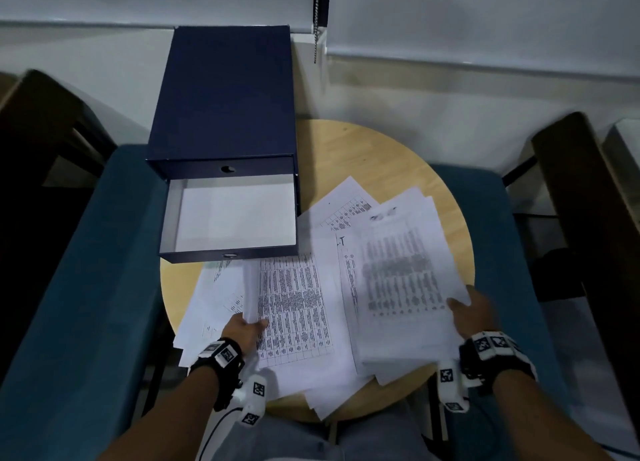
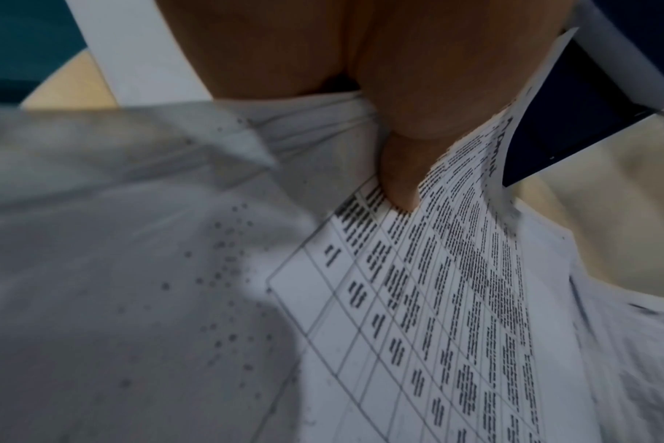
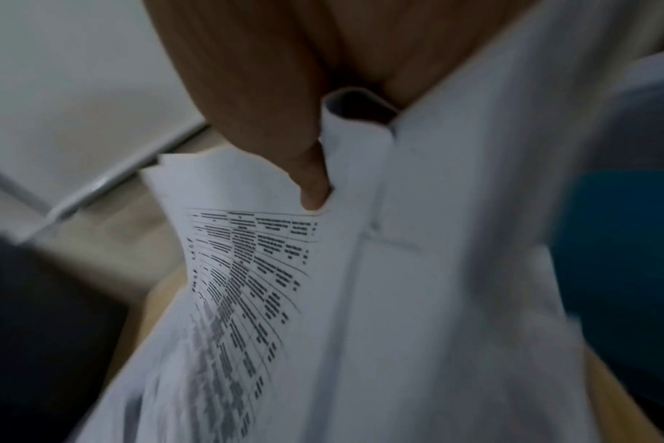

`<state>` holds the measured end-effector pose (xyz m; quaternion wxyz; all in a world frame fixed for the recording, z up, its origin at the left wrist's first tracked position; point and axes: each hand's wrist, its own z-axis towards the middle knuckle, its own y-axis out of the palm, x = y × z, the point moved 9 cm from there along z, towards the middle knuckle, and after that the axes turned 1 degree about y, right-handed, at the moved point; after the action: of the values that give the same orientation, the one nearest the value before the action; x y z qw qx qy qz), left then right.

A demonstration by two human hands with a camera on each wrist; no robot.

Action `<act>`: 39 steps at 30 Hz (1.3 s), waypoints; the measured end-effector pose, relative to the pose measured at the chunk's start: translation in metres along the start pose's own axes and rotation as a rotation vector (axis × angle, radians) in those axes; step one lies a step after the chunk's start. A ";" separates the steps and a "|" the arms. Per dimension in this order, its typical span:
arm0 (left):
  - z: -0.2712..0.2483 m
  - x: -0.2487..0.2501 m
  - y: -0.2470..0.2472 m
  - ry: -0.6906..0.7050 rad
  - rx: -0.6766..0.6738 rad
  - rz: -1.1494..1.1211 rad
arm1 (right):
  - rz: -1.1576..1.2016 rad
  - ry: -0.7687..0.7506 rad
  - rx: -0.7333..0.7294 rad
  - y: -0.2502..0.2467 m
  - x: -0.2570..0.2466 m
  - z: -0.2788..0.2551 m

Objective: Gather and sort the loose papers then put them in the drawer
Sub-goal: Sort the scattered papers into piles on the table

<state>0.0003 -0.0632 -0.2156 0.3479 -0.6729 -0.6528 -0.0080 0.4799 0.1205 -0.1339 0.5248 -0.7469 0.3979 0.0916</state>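
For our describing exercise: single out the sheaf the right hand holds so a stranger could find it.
Start at the round wooden table, right of the open navy drawer box. The right hand grips a sheaf of printed sheets; unlike the papers lying flat, it is lifted.

Open drawer (image 1: 228, 214) unobstructed from above; papers (image 1: 298, 308) cover the table (image 1: 388, 155) beside it.

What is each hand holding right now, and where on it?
Left hand pinches a printed table sheet at its near left edge. Right hand grips a stack of white printed papers at its near right corner.
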 end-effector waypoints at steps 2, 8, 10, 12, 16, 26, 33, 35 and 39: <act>-0.002 0.001 0.000 0.000 -0.002 -0.009 | 0.086 0.026 0.097 -0.037 0.002 0.001; 0.002 -0.007 0.006 -0.036 -0.065 -0.027 | 0.398 -0.005 0.009 -0.032 -0.016 -0.017; -0.001 -0.007 0.009 -0.058 -0.083 -0.024 | 0.411 -0.003 -0.119 0.006 -0.024 -0.028; -0.010 0.002 0.010 -0.047 -0.097 -0.030 | 0.375 0.011 -0.251 0.052 -0.027 -0.041; -0.018 0.016 0.018 -0.017 -0.139 0.027 | 0.152 0.003 -0.506 0.135 -0.021 -0.065; 0.005 0.000 0.023 -0.032 -0.106 0.094 | -0.313 -0.188 -0.561 0.182 -0.049 -0.092; 0.010 -0.002 0.026 -0.006 -0.082 0.106 | -0.244 -0.035 -0.243 0.100 -0.030 -0.035; 0.010 -0.004 0.026 -0.007 -0.073 0.116 | -0.227 0.022 -0.172 0.077 -0.016 -0.018; 0.013 -0.009 0.027 -0.032 -0.061 0.109 | -0.227 0.136 -0.175 0.063 0.014 -0.001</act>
<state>0.0169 -0.0621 -0.2419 0.3165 -0.7177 -0.6202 0.0018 0.4460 0.1045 -0.1862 0.4364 -0.8345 0.3360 0.0150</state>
